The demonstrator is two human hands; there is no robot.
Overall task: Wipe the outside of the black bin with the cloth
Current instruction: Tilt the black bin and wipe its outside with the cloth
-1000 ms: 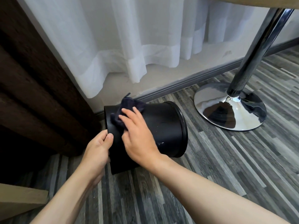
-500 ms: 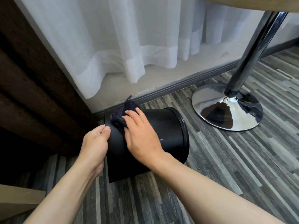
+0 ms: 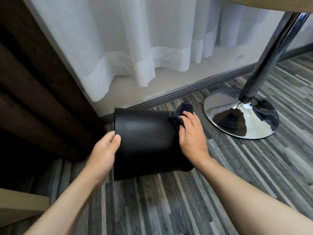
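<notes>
The black bin (image 3: 145,141) lies on its side on the striped grey floor, its flat bottom to the left and its rim end to the right. My left hand (image 3: 105,151) grips the bottom edge, thumb on the side wall. My right hand (image 3: 191,138) presses a dark cloth (image 3: 179,116) against the bin's wall close to the rim end, at the upper right. The cloth bunches up past my fingertips. The bin's opening is hidden from me.
A chrome table base (image 3: 240,116) with its slanted pole (image 3: 271,53) stands just right of the bin. A white curtain (image 3: 135,48) and grey skirting (image 3: 194,89) run behind. A dark brown drape (image 3: 33,99) hangs at the left; a beige board edge (image 3: 20,206) at bottom left.
My right hand slid the cloth along the bin's wall from the bottom end at the left to the rim end at the right. The left hand kept its grip.
</notes>
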